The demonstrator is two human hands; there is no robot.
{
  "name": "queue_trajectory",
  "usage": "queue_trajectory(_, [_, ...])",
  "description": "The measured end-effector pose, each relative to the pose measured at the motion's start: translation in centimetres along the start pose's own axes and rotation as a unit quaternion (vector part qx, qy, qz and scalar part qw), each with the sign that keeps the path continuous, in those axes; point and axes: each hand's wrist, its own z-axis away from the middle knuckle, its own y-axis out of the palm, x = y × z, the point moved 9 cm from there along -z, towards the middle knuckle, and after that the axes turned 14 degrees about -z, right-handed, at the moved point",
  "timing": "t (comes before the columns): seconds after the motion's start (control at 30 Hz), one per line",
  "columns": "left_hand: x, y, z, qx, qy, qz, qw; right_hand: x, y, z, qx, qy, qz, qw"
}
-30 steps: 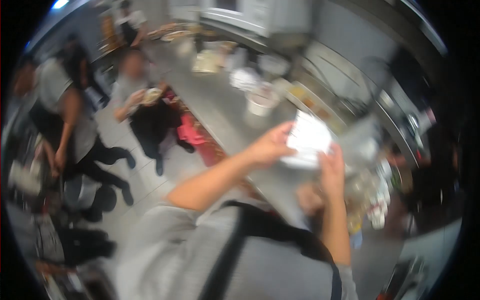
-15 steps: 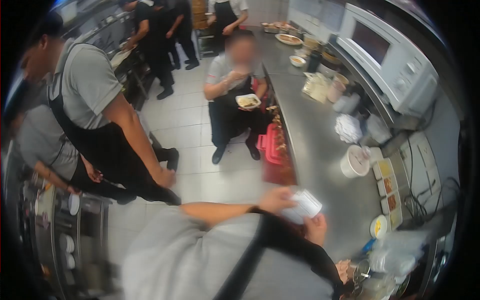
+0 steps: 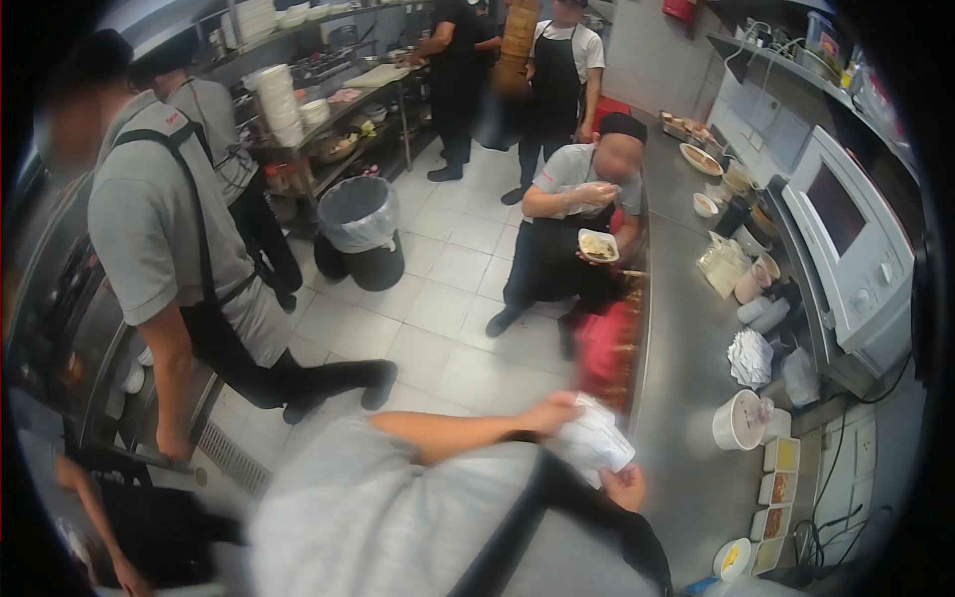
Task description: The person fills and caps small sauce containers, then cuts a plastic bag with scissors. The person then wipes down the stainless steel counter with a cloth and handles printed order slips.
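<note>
White papers (image 3: 595, 438) are held between my two hands, near the edge of the steel counter. My left hand (image 3: 553, 412) pinches their upper left side. At their lower right corner, my right hand (image 3: 625, 488) grips them between thumb and fingers. The papers look slightly creased, with faint print that I cannot read. To the right of them stands a white tub (image 3: 739, 421) on the counter.
The steel counter (image 3: 686, 328) runs up the right side, with a microwave (image 3: 846, 239) on a shelf above it. A person (image 3: 567, 239) holding a food bowl crouches by the counter. Another person (image 3: 169, 219) stands at the left. A lined bin (image 3: 359, 224) stands on the floor.
The view has turned left, bringing the bin into sight. The papers are tilted more and look less flat. The person at the left has moved, legs now spread apart.
</note>
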Motion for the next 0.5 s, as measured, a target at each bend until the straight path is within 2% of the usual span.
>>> queue_trajectory(0.03, [-0.2, -1.8, 0.1, -0.05, 0.043, -0.132, 0.989, -0.5, -0.1, 0.0, 0.006, 0.008, 0.002, 1.0])
queue_trajectory(0.07, [0.4, -4.2, -0.3, -0.1, 0.082, -0.261, 0.957, -0.9, 0.1, 0.0, 0.013, 0.016, 0.005, 1.0])
queue_trajectory(0.1, [-1.1, -6.7, 0.0, -0.184, 0.138, -0.357, 0.905, -0.4, 0.7, 0.1, 0.003, 0.018, -0.03, 0.999])
queue_trajectory(0.13, [-2.4, -9.1, 0.7, -0.281, 0.173, -0.449, 0.83, 0.7, 1.8, 0.3, -0.007, 0.02, -0.066, 0.998])
queue_trajectory(0.17, [-5.6, -11.8, 1.9, -0.343, 0.158, -0.425, 0.823, 1.0, 2.4, 0.6, -0.019, 0.024, -0.102, 0.994])
queue_trajectory(0.23, [-15.9, -17.2, 4.7, -0.429, 0.114, -0.278, 0.852, -0.4, 0.7, -0.9, -0.007, -0.01, -0.112, 0.994])
queue_trajectory(0.3, [-26.4, -22.5, 7.8, -0.503, 0.131, -0.189, 0.833, -0.4, -0.6, -1.7, 0.001, -0.035, -0.108, 0.993])
queue_trajectory(0.37, [-34.1, -30.6, 9.8, -0.574, 0.188, -0.271, 0.749, -0.6, -1.8, -2.6, 0.003, -0.057, -0.087, 0.995])
queue_trajectory(0.4, [-37.7, -37.2, 9.7, -0.588, 0.304, -0.286, 0.692, -0.7, -2.1, -2.8, 0.004, -0.069, -0.076, 0.995])
queue_trajectory(0.47, [-42.4, -42.7, 12.4, -0.592, 0.299, -0.291, 0.689, -0.5, -1.6, -2.7, 0.007, -0.058, -0.074, 0.996])
queue_trajectory(0.5, [-42.2, -43.1, 13.3, -0.597, 0.299, -0.29, 0.686, -0.1, -1.0, -2.5, 0.014, -0.055, -0.079, 0.995])
